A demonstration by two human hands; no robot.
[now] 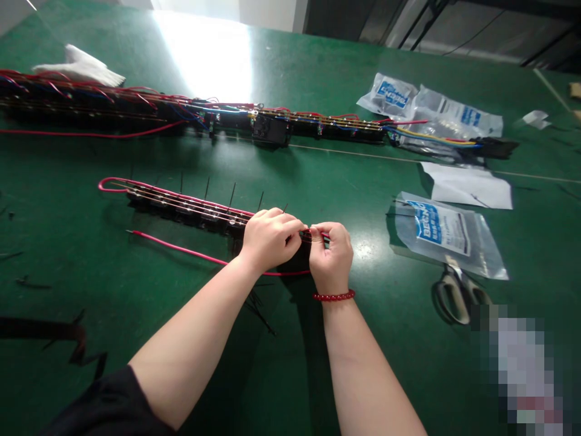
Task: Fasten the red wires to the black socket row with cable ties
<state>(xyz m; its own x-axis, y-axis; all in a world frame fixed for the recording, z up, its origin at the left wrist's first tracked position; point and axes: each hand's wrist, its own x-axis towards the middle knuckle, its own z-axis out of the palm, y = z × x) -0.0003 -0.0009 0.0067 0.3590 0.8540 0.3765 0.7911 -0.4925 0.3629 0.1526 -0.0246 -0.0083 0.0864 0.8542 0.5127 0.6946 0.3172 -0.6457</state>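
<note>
A long black strip of joined parts (186, 209) lies on the green table, with thin metal rods and a red wire (200, 200) running along its top. The wire loops at the strip's left end. Several thin black cable ties (232, 195) stick up from the strip. My left hand (272, 239) rests over its right part, fingers closed in a pinch; what they grip is hidden. Close beside it, my right hand (330, 254), with a red bead bracelet (334, 297), pinches at the red wire. The fingertips nearly meet. A loose wire end (177, 247) lies in front of the strip.
Behind lies a longer wired assembly (272, 127) with a white cloth (86, 66) beyond it. To the right are plastic bags (447, 233), white paper (472, 184) and scissors (454, 297). Loose black ties (261, 315) lie near my left forearm.
</note>
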